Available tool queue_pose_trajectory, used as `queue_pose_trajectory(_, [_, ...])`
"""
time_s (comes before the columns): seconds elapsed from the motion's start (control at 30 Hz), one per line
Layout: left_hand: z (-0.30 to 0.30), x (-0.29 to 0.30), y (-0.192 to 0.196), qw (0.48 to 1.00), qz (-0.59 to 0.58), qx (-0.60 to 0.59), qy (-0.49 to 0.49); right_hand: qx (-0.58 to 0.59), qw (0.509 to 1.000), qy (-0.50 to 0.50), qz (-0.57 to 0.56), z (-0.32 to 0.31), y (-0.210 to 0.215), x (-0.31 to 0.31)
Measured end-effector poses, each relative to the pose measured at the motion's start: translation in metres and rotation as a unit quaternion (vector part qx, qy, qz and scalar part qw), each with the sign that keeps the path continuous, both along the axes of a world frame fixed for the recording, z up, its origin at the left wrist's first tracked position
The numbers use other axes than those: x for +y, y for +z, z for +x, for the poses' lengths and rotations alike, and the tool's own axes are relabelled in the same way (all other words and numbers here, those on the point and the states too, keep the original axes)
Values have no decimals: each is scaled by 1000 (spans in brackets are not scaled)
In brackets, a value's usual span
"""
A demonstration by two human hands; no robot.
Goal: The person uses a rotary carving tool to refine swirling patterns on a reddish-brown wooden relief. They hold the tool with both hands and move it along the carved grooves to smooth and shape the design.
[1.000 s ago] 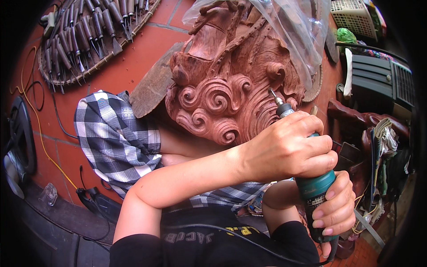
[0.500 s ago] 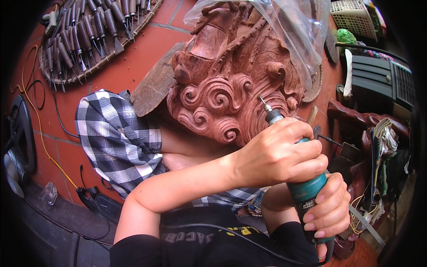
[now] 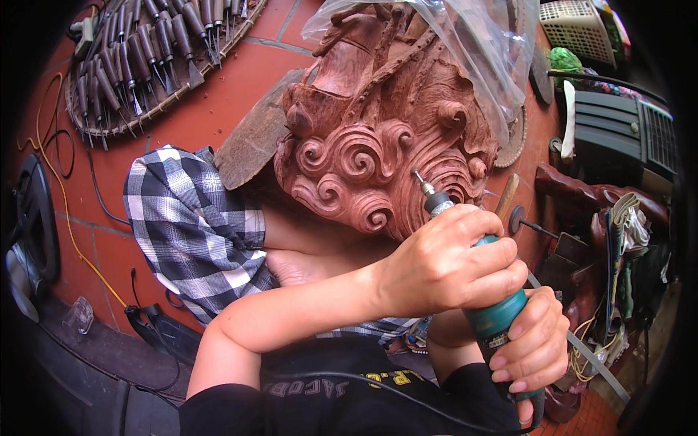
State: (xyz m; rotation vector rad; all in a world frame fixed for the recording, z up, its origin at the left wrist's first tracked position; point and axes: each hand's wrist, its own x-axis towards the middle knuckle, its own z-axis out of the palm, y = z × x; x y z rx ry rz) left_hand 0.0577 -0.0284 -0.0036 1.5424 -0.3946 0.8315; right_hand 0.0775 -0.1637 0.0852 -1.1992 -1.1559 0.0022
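A reddish-brown wood carving (image 3: 338, 149) with curled, wave-like scrolls lies before me. My left hand (image 3: 454, 258) is wrapped round the front of a green and black die grinder (image 3: 500, 316), close behind its black collar. Farther back, my right hand (image 3: 534, 341) grips the tool's body, with fingers curled round it. The thin metal bit (image 3: 421, 181) points up and left, its tip at the grooved scrolls on the carving's right side. Whether the tip touches the wood I cannot tell. My left forearm crosses in front of my folded legs.
A woven tray (image 3: 145, 120) of several wood-handled chisels lies at the far left. A flat wooden board (image 3: 258, 134) sits beside the carving, and clear plastic sheeting (image 3: 480, 58) covers its far right. The tool's black cord (image 3: 407, 396) runs across my lap. Clutter fills the right side.
Both hands have shifted slightly left with the die grinder. Its bit tip has moved left and a little nearer to me across the scrolls. The carving has stayed in place.
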Motion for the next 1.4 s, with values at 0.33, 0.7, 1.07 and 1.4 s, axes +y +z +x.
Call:
queue_pose_trajectory(0.33, [14,-11,12,999,-16,-34,15,-20,997,-22,69,4,3,2])
queue_pose_trajectory(0.7, [33,-9,3,999,5,-50,-10,-33,997,-50,-47,11,7,-27])
queue_pose_trajectory(1.07, [26,-4,-1,999,2,-36,-3,-19,998,-42,-37,8,2,-19])
queue_pose_trajectory(1.4, [10,-1,0,1000,0,-7,2,-14,1000,0,-12,8,-4,-8])
